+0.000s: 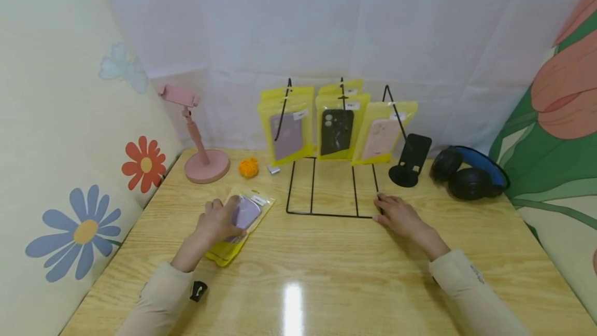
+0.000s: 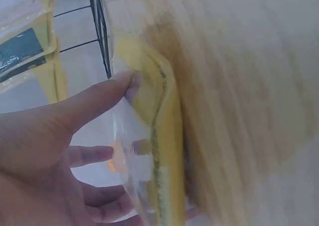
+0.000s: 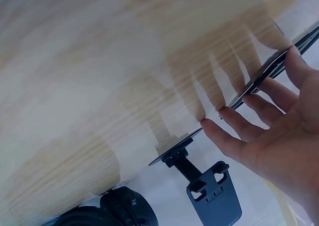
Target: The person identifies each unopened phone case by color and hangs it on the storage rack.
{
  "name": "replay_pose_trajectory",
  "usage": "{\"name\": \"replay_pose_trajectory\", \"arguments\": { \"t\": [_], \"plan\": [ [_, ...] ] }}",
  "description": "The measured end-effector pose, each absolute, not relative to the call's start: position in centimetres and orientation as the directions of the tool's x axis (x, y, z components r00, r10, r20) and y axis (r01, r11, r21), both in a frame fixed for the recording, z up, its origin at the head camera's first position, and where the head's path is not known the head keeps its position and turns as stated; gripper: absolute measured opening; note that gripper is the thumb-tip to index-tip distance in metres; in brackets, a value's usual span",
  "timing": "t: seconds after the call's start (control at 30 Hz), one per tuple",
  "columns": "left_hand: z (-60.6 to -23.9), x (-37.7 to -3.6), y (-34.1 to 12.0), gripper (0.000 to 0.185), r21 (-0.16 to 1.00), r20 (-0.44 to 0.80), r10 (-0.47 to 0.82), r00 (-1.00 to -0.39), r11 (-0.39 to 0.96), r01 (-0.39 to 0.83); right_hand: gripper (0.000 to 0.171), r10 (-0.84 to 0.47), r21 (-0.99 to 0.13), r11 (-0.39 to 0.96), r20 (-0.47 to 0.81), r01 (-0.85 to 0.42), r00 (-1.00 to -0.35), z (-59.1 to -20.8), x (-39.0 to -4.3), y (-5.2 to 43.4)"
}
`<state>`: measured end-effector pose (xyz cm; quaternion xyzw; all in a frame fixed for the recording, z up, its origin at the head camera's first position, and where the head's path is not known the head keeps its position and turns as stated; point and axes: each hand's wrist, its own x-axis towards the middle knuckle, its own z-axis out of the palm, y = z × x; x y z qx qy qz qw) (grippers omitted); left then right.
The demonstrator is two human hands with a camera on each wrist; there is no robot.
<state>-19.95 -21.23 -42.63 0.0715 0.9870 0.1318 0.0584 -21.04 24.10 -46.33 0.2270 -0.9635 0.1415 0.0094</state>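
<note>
My left hand (image 1: 216, 222) grips a phone case package (image 1: 238, 245) lying on the table at the left. A lilac case shows through its clear front, backed by yellow. In the left wrist view the thumb presses one part of the package and the fingers spread across its clear face. Beside the front right corner of a black wire display rack (image 1: 322, 214), my right hand (image 1: 403, 218) touches the base with nearly straight fingers. Several packaged phone cases hang from the rack's hooks: a lilac one (image 1: 286, 136), a black one (image 1: 337, 131) and a pink one (image 1: 381, 138) in front.
A pink phone stand (image 1: 207, 166), an orange ball (image 1: 249, 168) and a small grey item (image 1: 273, 169) stand left of the rack. To its right are a black phone stand (image 1: 412, 157) and headphones (image 1: 468, 183). A small black object (image 1: 198, 290) lies near the left sleeve.
</note>
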Motion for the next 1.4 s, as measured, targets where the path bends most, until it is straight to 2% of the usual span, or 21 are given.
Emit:
{"name": "replay_pose_trajectory", "arguments": {
  "t": [0.33,0.7,0.9,1.03,1.13,1.27,1.4],
  "plan": [
    [-42.7,-19.8,-21.6,0.087,0.367,-0.103,0.143,-0.984,0.925,0.096,0.049,-0.432,-0.272,0.859,0.069,-0.434,-0.899,-46.5,-21.1,24.0],
    [-42.7,-19.9,-22.1,0.081,0.388,-0.033,0.154,-0.988,0.913,0.129,0.05,-0.433,-0.267,0.861,0.059,-0.432,-0.9,-46.5,-21.2,24.0],
    [-42.3,-20.4,-23.2,0.058,0.536,0.093,0.226,-0.97,0.809,0.24,0.05,-0.431,-0.267,0.862,0.06,-0.43,-0.901,-46.5,-21.2,24.1],
    [-41.0,-20.0,-23.5,0.053,0.594,0.127,0.244,-0.961,0.758,0.271,0.05,-0.431,-0.274,0.861,0.057,-0.429,-0.901,-46.6,-21.2,24.1],
    [-39.6,-19.3,-23.5,0.049,0.592,0.164,0.291,-0.943,0.735,0.33,0.05,-0.43,-0.283,0.859,0.055,-0.427,-0.901,-46.5,-21.1,24.0],
    [-38.0,-18.3,-23.2,0.041,0.61,0.257,0.386,-0.886,0.646,0.459,0.049,-0.426,-0.28,0.861,0.059,-0.424,-0.903,-46.3,-21.0,23.9],
    [-36.9,-17.6,-22.5,0.034,0.649,0.36,0.469,-0.807,0.496,0.577,0.05,-0.431,-0.285,0.856,0.066,-0.431,-0.9,-46.1,-20.9,23.9]
  ]
}}
